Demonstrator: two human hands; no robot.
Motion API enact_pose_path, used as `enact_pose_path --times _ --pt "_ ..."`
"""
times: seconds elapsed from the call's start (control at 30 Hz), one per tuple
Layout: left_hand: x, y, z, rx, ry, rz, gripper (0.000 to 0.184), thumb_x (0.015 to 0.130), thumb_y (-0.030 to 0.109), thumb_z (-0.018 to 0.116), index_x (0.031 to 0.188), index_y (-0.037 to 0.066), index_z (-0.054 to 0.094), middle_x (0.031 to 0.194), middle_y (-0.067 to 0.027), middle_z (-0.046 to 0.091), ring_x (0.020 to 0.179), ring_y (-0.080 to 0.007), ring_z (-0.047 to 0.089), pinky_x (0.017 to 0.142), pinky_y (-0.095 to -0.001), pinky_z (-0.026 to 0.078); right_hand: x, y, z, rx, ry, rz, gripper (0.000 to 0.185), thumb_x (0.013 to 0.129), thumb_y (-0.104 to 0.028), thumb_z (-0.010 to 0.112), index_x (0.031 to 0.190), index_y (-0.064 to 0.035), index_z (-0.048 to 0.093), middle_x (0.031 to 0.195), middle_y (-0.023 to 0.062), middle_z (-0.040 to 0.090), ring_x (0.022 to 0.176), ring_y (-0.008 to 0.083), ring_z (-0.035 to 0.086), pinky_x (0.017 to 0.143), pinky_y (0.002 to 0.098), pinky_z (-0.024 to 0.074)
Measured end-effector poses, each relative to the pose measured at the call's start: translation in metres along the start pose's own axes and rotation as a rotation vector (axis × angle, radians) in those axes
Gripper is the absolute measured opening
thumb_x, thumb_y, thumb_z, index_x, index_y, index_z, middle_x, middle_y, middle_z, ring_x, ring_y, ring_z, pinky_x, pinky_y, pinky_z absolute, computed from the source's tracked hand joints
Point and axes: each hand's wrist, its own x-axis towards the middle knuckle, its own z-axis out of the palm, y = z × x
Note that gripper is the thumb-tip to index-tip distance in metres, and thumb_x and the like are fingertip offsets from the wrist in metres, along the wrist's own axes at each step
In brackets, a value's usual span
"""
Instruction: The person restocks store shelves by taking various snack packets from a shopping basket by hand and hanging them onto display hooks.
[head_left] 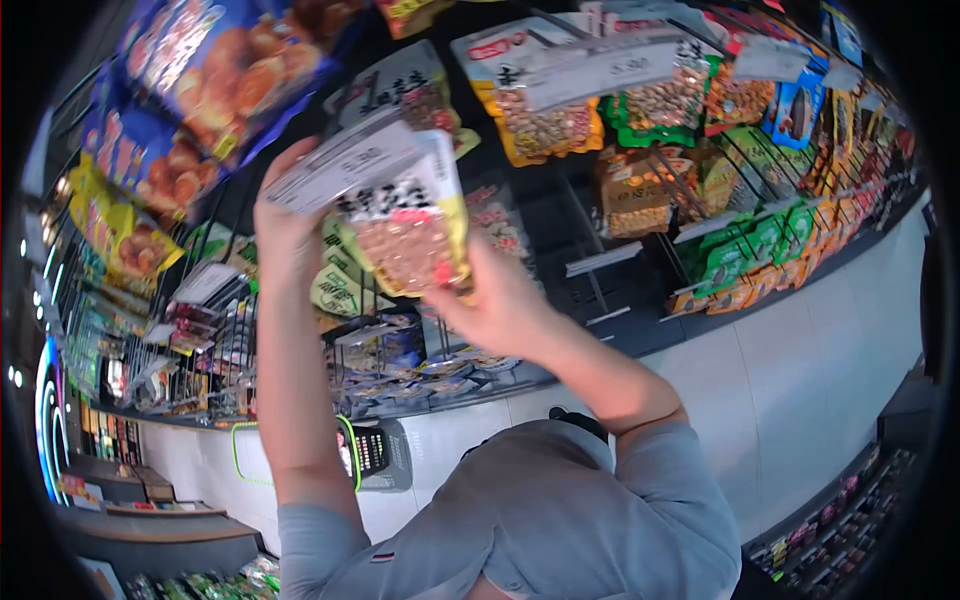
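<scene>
A snack bag of peanuts (410,245), white on top with yellow edges and a clear window, hangs at the shelf, tilted slightly. My right hand (490,295) is closed on its lower right corner, thumb and fingers pinching the edge. A white price tag (345,165) reading 5.90 covers the bag's upper left. Close beside that tag is my left hand (285,215), raised to the bag's upper left side. Its fingers are mostly hidden behind the tag, so I cannot tell whether they grip the bag, the tag or the hook.
Blue snack bags (235,75) hang close at the upper left. More peanut bags (535,100) and a brown bag (645,190) hang on hooks to the right. A shopping basket (385,455) with a green handle stands on the pale floor (800,330).
</scene>
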Motion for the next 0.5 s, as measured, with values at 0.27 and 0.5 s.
enact_pose_path --times 0.27,0.5 --pt "-0.003 -0.005 -0.019 0.049 0.073 -0.161 0.051 0.079 0.000 0.067 0.126 0.002 0.046 0.118 -0.0081 0.057 0.111 -0.0189 0.054 0.096 -0.0321 0.043 -0.016 0.010 0.026 0.150 0.212 -0.254 0.072 0.076 -0.005 0.064 0.137 0.0046 0.026 0.112 0.0259 0.052 0.097 0.0423 0.054 0.083 0.0470 0.0451" --pt "-0.002 0.001 -0.022 -0.023 0.004 -0.145 0.057 0.080 -0.005 0.062 0.133 0.002 0.041 0.131 -0.0120 0.048 0.118 -0.0221 0.051 0.102 -0.0360 0.039 -0.016 0.013 0.032 0.241 0.221 -0.272 0.071 0.074 0.000 0.062 0.136 0.0035 0.029 0.104 0.0233 0.055 0.095 0.0414 0.055 0.082 0.0465 0.0454"
